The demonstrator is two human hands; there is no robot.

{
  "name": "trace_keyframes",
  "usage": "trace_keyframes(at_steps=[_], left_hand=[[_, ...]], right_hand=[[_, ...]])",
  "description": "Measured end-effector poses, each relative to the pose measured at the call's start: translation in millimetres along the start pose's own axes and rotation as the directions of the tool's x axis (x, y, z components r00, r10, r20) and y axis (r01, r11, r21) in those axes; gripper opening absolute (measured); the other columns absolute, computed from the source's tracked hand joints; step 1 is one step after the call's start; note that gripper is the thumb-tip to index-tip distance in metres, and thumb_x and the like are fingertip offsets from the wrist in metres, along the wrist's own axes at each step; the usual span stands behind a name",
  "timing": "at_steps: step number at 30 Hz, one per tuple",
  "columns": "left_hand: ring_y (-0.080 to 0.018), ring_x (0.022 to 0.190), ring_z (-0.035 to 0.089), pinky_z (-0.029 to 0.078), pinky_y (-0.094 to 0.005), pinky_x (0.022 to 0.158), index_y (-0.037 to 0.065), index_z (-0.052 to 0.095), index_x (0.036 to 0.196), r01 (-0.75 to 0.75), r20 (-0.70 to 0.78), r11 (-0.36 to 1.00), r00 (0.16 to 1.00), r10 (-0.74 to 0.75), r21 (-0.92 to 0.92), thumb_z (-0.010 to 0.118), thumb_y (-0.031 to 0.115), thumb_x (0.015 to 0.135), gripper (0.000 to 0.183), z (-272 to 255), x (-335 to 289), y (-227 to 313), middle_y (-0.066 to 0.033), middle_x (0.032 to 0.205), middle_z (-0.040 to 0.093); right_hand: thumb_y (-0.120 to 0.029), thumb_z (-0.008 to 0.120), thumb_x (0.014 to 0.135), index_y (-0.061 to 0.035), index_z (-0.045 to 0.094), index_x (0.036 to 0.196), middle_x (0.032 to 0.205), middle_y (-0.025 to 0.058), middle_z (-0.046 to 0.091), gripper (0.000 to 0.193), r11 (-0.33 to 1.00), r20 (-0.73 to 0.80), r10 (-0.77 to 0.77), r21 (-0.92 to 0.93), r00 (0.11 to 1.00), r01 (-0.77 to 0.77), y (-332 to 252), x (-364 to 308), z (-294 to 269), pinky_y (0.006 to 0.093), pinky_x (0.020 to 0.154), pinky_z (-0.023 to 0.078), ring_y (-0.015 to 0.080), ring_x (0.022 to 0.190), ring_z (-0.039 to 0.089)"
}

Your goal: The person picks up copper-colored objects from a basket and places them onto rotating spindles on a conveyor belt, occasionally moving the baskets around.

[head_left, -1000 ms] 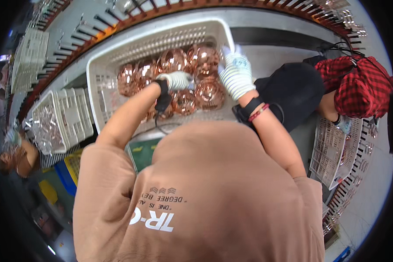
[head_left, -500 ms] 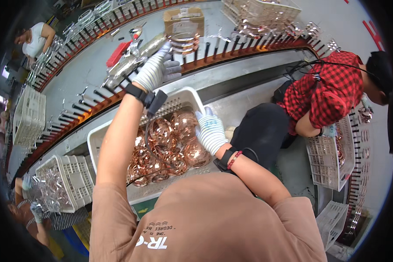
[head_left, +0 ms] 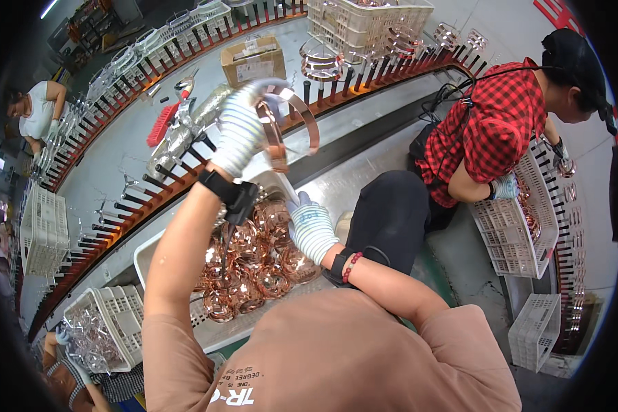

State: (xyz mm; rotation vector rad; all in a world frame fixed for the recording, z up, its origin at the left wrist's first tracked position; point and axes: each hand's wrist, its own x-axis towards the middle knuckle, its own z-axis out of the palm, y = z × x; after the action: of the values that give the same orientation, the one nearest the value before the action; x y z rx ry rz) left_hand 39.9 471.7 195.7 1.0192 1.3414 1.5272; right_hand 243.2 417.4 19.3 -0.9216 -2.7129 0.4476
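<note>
My left hand (head_left: pixel 239 130), in a white striped glove, is raised over the near edge of the peg line. Its blurred fingers are closed on a copper-coloured banded metal frame (head_left: pixel 303 117), whose curved strips hang to the right of the hand. Below it stands a white plastic crate (head_left: pixel 151 248), heaped with shiny copper-coloured rounded frames (head_left: pixel 244 278). My right hand (head_left: pixel 312 230), gloved the same way, grips the crate's right rim near the far corner. My left forearm hides part of the crate.
Upright black-handled pegs (head_left: pixel 360 79) line the bench edge. Behind them lie a cardboard box (head_left: pixel 253 63), a red brush (head_left: pixel 162 126) and wrapped bundles. Another frame (head_left: pixel 321 58) sits on the pegs. A person in a red checked shirt (head_left: pixel 494 123) sits close on the right beside another crate (head_left: pixel 511 237).
My left hand, earlier reaching with fingers spread beside copper-coloured bands on the pegs, now holds a frame off them. My right hand stays on the crate rim. The whole view has shifted.
</note>
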Motion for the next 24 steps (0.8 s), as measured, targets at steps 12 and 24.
trace_keyframes(at_steps=[12,24], left_hand=[[-0.0308,0.101,0.068,0.054,-0.0481,0.083,0.011,0.062,0.12,0.35,-0.13,0.805,0.879,-0.459,-0.478,0.056,0.038,0.098,0.036,31.2,134.8,-37.7,-0.0138,0.116,0.07],[-0.0188,0.09,0.069,0.053,-0.0313,0.083,-0.001,0.069,0.112,-0.246,-0.259,0.745,0.832,0.491,0.62,0.064,0.006,0.085,0.028,-9.4,54.1,-3.3,-0.0145,0.098,0.073]], right_hand=[[-0.009,0.068,0.076,0.0026,0.063,0.112,0.105,0.0277,0.061,0.039,0.994,-0.045,-0.014,0.106,0.999,0.019,-0.7,0.4,-0.8,0.0485,0.072,0.055,0.0391,0.086,0.064],[-0.016,0.067,0.08,-0.0015,0.061,0.113,0.11,0.0246,0.057,0.037,0.997,-0.007,0.007,0.082,1.0,-0.006,-13.5,1.6,1.7,0.0454,0.074,0.053,0.0355,0.091,0.062]])
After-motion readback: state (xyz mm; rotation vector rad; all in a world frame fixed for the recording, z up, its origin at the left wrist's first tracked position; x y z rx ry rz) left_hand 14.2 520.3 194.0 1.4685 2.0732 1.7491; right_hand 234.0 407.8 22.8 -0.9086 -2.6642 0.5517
